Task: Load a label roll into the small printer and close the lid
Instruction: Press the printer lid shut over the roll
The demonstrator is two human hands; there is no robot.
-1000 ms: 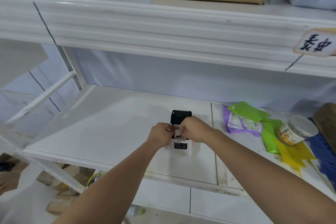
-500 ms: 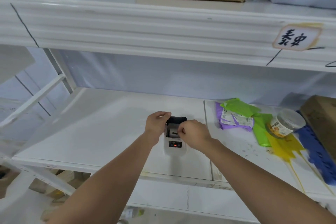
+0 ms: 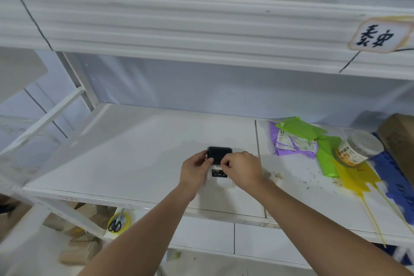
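A small white printer (image 3: 220, 180) with a black lid (image 3: 218, 154) sits on the white shelf (image 3: 134, 159) near its front edge. The lid lies down flat over the printer's top. My left hand (image 3: 195, 170) grips the printer's left side, thumb on the lid's left edge. My right hand (image 3: 240, 169) is curled over the printer's right side, fingertips pinched at the lid's front edge. The label roll is hidden from view; I cannot tell whether it is inside.
To the right lie purple and green mailer bags (image 3: 295, 139), a clear plastic jar (image 3: 356, 149) on its side, yellow and blue plastic sheets (image 3: 358, 179) and a brown box (image 3: 401, 141). An upper shelf beam (image 3: 201, 27) hangs overhead. Scissors in a tape roll (image 3: 118, 223) sit below.
The black lid, upright a second ago, has come down over the printer's top. Both hands stayed on the printer, shifting with the lid.
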